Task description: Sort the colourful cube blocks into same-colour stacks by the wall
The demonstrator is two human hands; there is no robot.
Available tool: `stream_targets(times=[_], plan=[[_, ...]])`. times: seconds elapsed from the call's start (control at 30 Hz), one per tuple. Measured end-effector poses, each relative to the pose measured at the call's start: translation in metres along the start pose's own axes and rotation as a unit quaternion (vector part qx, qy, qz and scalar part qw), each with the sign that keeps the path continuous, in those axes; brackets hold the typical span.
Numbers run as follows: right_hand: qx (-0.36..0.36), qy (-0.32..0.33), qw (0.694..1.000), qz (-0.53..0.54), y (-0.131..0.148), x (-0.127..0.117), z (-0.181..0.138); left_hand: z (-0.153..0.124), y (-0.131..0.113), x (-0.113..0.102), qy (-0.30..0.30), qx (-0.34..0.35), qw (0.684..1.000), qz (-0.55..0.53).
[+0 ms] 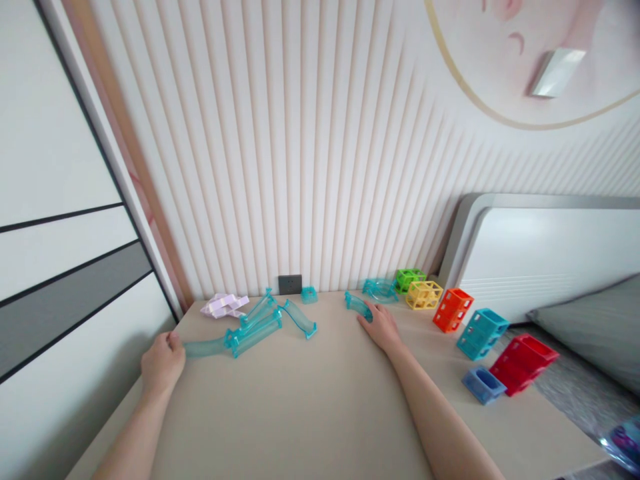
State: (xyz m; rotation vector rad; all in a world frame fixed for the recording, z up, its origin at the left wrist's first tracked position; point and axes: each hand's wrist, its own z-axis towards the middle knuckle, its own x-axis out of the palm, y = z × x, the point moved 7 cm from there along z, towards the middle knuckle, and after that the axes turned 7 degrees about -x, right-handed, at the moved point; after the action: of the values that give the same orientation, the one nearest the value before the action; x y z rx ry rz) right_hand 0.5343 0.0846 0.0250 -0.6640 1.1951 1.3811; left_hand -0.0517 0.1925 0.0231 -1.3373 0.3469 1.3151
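At the table's left edge, my left hand (pixel 163 363) is closed on the near end of a translucent teal track piece (pixel 206 347). Its other end meets several more teal track pieces (pixel 260 333) lying loosely together. A curved teal track piece (pixel 300 319) rests just right of that pile. Further right, my right hand (pixel 381 327) has its fingers closed around the end of a short curved teal track piece (pixel 357 304); the fingertips are partly hidden. Behind that hand lies a teal ring-like track piece (pixel 380 289).
Purple flat pieces (pixel 225 305) lie at the back left. A small teal block (pixel 309 295) sits by the wall socket (pixel 290 285). Along the right stand green (pixel 410 280), yellow (pixel 423 295), orange (pixel 453 310), teal (pixel 482 333), red (pixel 523 363) and blue (pixel 484 385) openwork blocks.
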Motion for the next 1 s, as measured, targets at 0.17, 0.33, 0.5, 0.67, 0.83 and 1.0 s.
stream_targets(times=[0.17,0.33,0.5,0.67,0.83,1.0], plan=[[-0.024,-0.016,0.999,0.028,0.015,-0.004,-0.001,-0.018,-0.028,-0.035,-0.124,0.103,0.985,-0.068],[-0.070,-0.046,0.994,0.065,0.053,-0.009,-0.006,-0.075,-0.092,-0.057,-0.120,0.333,0.918,-0.179],[-0.130,-0.044,0.988,0.073,0.098,-0.003,-0.017,-0.152,-0.148,-0.040,-0.035,0.457,0.867,-0.194],[-0.160,-0.017,0.986,0.053,0.114,0.008,-0.022,-0.193,-0.170,-0.019,0.099,0.508,0.834,-0.189],[-0.171,0.013,0.985,0.031,0.119,0.013,-0.025,-0.201,-0.170,-0.014,0.136,0.518,0.825,-0.180],[-0.169,0.044,0.984,0.019,0.121,0.012,-0.029,-0.209,-0.171,-0.007,0.163,0.528,0.817,-0.166]])
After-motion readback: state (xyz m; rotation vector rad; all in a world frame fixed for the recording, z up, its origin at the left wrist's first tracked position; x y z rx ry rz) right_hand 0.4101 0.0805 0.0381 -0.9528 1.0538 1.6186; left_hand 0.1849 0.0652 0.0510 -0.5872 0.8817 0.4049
